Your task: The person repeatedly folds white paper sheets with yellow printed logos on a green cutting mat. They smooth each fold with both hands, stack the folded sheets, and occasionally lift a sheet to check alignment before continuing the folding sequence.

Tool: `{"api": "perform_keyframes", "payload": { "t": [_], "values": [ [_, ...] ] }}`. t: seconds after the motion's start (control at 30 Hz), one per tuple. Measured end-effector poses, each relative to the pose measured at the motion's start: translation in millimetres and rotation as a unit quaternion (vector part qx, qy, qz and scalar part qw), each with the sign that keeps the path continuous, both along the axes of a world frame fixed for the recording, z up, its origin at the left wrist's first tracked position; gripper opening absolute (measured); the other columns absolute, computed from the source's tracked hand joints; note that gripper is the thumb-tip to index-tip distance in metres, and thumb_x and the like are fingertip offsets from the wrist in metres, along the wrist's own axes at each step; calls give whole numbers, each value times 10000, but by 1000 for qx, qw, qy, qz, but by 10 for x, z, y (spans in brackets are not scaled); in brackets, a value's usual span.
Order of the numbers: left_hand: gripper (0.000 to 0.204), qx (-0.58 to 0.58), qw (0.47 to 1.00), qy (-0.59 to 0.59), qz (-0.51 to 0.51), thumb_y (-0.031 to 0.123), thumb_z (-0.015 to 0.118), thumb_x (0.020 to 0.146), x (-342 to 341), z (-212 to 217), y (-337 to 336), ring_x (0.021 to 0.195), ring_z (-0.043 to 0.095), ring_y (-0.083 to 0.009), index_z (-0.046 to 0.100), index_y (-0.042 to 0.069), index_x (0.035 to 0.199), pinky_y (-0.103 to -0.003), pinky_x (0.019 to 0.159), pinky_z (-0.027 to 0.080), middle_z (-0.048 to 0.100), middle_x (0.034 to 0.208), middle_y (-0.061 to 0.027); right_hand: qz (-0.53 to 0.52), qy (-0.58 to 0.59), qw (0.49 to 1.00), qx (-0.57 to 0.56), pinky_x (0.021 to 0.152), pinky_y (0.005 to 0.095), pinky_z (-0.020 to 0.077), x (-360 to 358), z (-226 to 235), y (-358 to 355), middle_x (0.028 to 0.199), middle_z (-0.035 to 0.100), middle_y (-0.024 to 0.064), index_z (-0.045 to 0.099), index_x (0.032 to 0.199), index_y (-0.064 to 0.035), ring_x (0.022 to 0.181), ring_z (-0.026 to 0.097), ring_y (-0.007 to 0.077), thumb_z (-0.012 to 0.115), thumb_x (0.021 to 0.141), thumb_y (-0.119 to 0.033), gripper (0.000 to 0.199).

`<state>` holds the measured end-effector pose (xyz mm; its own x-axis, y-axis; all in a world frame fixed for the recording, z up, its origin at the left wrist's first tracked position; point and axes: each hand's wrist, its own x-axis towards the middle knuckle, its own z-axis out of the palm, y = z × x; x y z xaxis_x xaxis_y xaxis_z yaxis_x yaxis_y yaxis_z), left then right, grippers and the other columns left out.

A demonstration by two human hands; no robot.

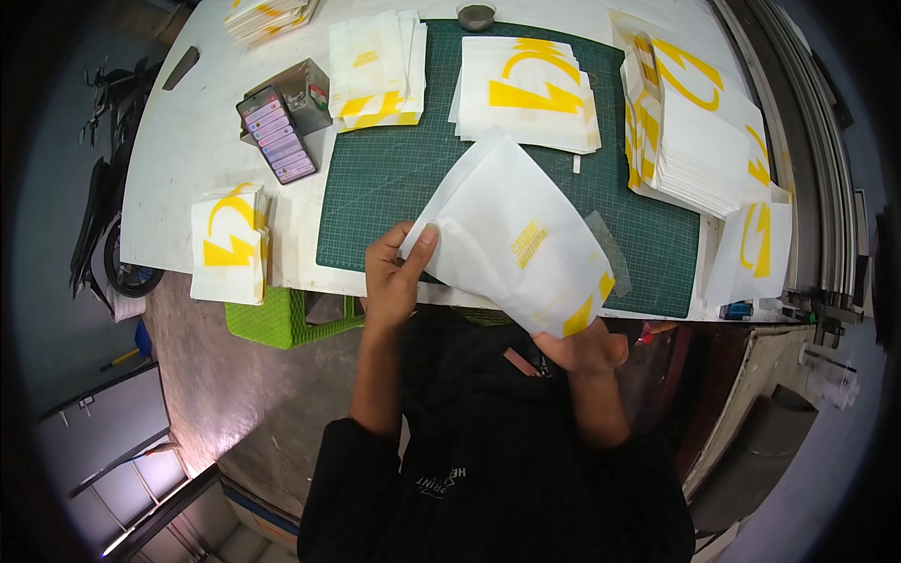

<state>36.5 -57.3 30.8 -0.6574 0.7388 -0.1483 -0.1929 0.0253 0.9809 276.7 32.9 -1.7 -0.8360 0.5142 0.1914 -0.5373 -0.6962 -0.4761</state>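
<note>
Fingers of left hand clamped on white bag at its 9 o'clock | right hand at 5 o'clock, fingers mostly hidden, grip unclear | bag over cutting mat, 6 o'clock side | seemingly unfinished; 12 o'clock stack done or waiting, can't tell

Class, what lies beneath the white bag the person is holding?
Green mat shows around the bag, and a clear strip shows past its right edge. Part of the right hand and the mat directly below are covered.
</note>
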Motion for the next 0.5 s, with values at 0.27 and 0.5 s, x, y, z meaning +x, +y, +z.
{"api": "perform_keyframes", "payload": {
  "t": [0.27,0.5],
  "values": [
    [234,21,996,-64,-52,201,673,1061,-33,-118,-37,807,609,-76,740,-21,1029,-255,755,480,702,880,-13,40,100,994,-29,1199,679,324,170,-287,-48,1706,310,142,230,1683,-168,1557,314,403,659,952,-614,958],
    [209,53,969,68,-230,177,680,1044,-2,6,-42,833,600,-98,729,-26,1059,-276,734,461,678,911,-27,3,-26,997,-75,1170,573,412,-19,-111,-9,1673,364,162,265,1668,-140,1518,394,361,594,1029,-515,810]
  ]
}}
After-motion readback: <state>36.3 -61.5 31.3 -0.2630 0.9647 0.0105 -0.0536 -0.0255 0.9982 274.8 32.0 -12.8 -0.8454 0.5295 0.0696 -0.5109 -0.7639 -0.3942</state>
